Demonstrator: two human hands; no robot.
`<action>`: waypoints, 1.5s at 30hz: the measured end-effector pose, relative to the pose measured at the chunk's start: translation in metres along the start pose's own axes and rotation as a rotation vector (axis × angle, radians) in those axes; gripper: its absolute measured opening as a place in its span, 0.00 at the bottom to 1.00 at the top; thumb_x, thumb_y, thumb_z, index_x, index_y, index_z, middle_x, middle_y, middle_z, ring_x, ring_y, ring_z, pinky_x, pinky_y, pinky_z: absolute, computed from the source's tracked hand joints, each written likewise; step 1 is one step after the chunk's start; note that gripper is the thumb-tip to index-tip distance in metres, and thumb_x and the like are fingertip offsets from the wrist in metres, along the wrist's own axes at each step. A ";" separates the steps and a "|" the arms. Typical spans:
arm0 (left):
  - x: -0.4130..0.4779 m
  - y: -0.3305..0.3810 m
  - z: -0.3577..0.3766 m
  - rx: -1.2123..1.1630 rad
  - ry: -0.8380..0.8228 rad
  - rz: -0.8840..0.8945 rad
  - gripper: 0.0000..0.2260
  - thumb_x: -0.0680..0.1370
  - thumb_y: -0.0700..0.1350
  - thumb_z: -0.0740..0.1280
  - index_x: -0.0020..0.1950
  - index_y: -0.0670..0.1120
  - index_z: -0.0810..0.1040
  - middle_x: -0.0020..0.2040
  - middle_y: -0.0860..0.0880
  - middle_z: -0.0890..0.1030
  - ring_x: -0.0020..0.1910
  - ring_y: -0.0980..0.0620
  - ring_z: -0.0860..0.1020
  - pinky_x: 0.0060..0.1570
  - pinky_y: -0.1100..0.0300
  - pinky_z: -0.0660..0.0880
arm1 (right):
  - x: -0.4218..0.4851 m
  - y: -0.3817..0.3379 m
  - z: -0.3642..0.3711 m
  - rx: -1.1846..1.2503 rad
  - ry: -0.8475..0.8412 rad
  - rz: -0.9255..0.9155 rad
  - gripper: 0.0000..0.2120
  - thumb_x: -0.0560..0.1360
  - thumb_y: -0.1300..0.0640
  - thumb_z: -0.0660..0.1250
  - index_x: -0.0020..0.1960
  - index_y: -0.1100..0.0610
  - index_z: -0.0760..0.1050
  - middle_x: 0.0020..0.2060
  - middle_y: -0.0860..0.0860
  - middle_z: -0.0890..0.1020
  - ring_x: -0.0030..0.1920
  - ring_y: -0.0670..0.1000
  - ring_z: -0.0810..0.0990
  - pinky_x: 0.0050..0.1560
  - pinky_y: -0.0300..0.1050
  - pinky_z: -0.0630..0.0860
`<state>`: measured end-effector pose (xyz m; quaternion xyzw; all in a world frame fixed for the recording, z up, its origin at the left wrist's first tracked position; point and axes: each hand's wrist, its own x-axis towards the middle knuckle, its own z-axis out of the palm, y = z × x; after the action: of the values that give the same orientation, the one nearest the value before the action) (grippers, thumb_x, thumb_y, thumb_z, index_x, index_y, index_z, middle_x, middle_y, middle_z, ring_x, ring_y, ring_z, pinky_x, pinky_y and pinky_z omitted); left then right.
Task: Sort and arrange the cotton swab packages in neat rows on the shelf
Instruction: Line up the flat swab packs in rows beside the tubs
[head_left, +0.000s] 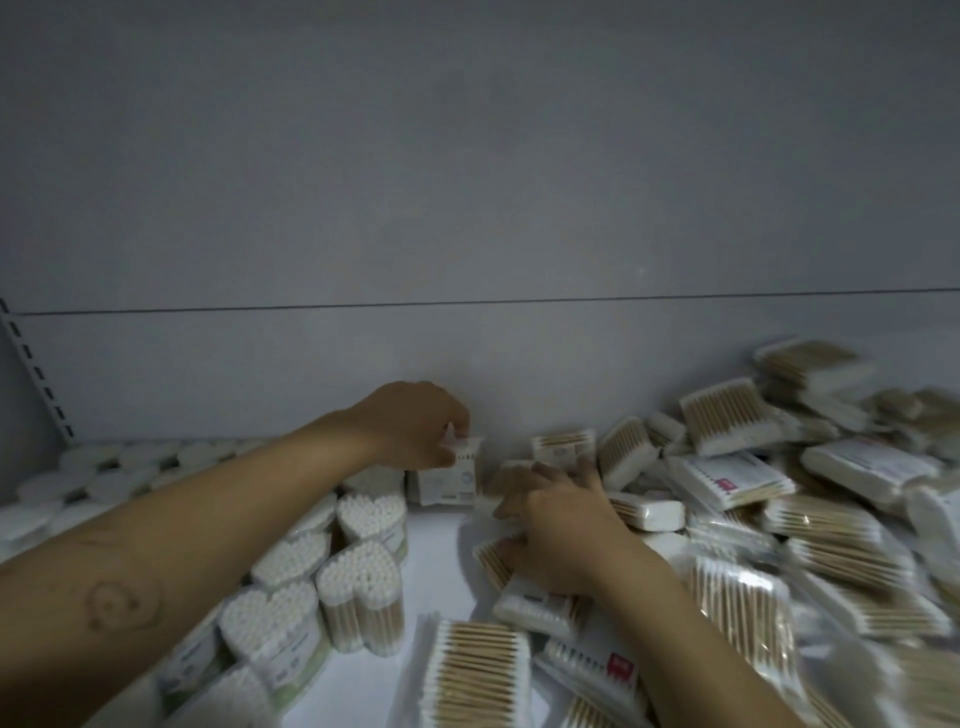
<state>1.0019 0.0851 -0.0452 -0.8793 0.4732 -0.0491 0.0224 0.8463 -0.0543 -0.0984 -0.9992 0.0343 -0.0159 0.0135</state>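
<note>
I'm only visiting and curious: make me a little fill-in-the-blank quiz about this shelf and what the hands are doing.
1. The left hand pinches a small upright package against the ____ wall of the shelf.
2. The standing packs under the left forearm have ____-shaped tops.
3. The right hand rests on jumbled flat packs, heaped on the shelf's ____ side.

Missing words: back; heart; right.

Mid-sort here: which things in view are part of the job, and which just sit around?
Job: left hand pinching small upright pack; right hand on loose flat packs; heart-shaped tubs; shelf.
Lying about: slotted upright; round white packs, far left, contents unclear.
</note>
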 end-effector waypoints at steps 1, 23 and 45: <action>0.003 0.001 0.004 0.045 -0.011 0.007 0.16 0.76 0.52 0.67 0.63 0.53 0.74 0.57 0.52 0.76 0.56 0.51 0.73 0.49 0.60 0.67 | 0.002 -0.001 0.000 -0.028 -0.042 0.014 0.23 0.76 0.44 0.63 0.70 0.46 0.69 0.71 0.49 0.68 0.72 0.54 0.62 0.73 0.60 0.45; 0.007 0.038 -0.006 0.320 -0.047 -0.062 0.23 0.77 0.56 0.63 0.70 0.50 0.65 0.68 0.47 0.70 0.64 0.48 0.69 0.60 0.53 0.63 | -0.034 0.029 -0.054 0.099 0.308 0.102 0.15 0.75 0.42 0.63 0.59 0.45 0.77 0.58 0.48 0.80 0.59 0.54 0.76 0.64 0.51 0.66; 0.016 0.239 0.020 -0.127 -0.077 -0.283 0.35 0.69 0.75 0.56 0.71 0.58 0.65 0.68 0.47 0.74 0.66 0.41 0.71 0.60 0.46 0.70 | -0.087 0.178 -0.024 -0.274 0.140 0.181 0.35 0.69 0.40 0.70 0.71 0.47 0.60 0.71 0.54 0.61 0.63 0.62 0.71 0.58 0.59 0.70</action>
<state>0.8146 -0.0603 -0.0844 -0.9380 0.3456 0.0120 -0.0226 0.7462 -0.2263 -0.0818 -0.9810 0.1268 -0.0794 -0.1236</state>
